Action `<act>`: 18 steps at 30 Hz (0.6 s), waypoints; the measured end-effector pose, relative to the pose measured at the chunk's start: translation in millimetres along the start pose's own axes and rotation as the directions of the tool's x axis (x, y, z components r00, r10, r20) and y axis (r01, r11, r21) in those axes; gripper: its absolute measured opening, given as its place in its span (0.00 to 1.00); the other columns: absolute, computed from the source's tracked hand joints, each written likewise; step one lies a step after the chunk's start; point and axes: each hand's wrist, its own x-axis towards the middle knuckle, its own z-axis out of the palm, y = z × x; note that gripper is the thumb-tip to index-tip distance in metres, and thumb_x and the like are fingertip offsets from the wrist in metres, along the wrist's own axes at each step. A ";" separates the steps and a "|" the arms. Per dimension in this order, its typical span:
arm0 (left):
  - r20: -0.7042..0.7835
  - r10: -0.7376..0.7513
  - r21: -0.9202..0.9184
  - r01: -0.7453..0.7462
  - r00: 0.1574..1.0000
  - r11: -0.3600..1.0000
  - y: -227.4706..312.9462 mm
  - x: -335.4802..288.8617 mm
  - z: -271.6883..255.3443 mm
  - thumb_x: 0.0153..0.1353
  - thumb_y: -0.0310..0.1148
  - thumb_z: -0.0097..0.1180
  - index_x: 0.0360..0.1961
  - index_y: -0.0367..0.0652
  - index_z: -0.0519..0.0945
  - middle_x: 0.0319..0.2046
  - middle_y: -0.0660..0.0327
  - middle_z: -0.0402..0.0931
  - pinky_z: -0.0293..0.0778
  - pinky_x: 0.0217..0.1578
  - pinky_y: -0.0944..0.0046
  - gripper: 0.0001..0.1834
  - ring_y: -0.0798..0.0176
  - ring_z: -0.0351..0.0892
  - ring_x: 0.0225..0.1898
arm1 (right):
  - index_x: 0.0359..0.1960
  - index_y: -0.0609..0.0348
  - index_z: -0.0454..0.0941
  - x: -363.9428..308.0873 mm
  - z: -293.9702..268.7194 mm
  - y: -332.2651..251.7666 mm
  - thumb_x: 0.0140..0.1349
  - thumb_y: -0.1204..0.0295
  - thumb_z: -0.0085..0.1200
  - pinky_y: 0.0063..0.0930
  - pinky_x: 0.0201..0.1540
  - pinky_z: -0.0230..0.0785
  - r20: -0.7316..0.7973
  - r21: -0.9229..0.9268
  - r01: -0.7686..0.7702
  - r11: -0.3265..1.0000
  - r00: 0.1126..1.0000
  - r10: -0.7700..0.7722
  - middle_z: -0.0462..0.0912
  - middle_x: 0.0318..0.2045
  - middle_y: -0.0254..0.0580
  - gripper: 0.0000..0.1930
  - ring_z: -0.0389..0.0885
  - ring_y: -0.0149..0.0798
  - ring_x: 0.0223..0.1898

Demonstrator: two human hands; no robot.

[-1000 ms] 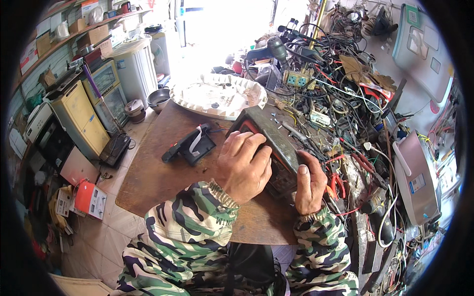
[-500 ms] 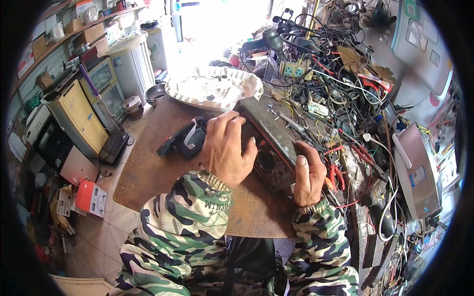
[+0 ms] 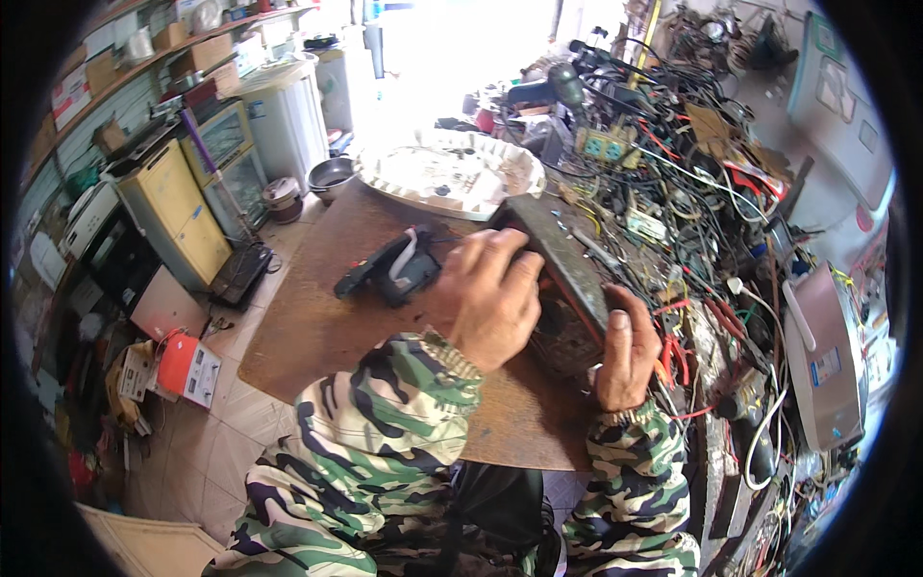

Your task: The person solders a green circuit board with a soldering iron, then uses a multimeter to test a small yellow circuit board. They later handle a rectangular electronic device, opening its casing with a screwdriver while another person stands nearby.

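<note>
A dark, worn box-shaped multimeter [image 3: 577, 288] with red edging stands tilted at the right of the brown table. My right hand [image 3: 627, 351] grips its right end, thumb and fingers at the corner. Before its front panel is my left hand [image 3: 492, 298], its fingers loosely bent and a little blurred. This hand covers much of the panel, and whether the fingertips touch it is hard to see. Left of that hand lies a black object with a pale grey strip [image 3: 394, 264], its kind unclear.
Behind the multimeter a round white plastic tray-like cover [image 3: 447, 173] rests on the brown table [image 3: 317, 317]. A tangled heap of cables [image 3: 692, 183] and tools, with red-handled pliers [image 3: 678, 356], crowds the right. A red-and-white box [image 3: 187, 370] stands on the floor at left.
My left hand has come off the multimeter's upper left edge and moved across its front panel. My right hand keeps its grip. The whole view has shifted, so things sit farther right.
</note>
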 end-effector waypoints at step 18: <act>0.118 0.213 -0.105 -0.202 0.970 0.974 9.0 -12.5 3.2 0.49 0.33 0.68 0.48 0.42 0.86 0.53 0.58 0.76 0.73 0.57 0.51 0.21 0.53 0.73 0.56 | 0.55 0.72 0.78 5.9 4.1 -5.5 0.78 0.55 0.47 0.22 0.39 0.62 -0.002 0.028 -0.064 0.998 0.998 0.064 0.79 0.35 0.34 0.26 0.69 0.26 0.35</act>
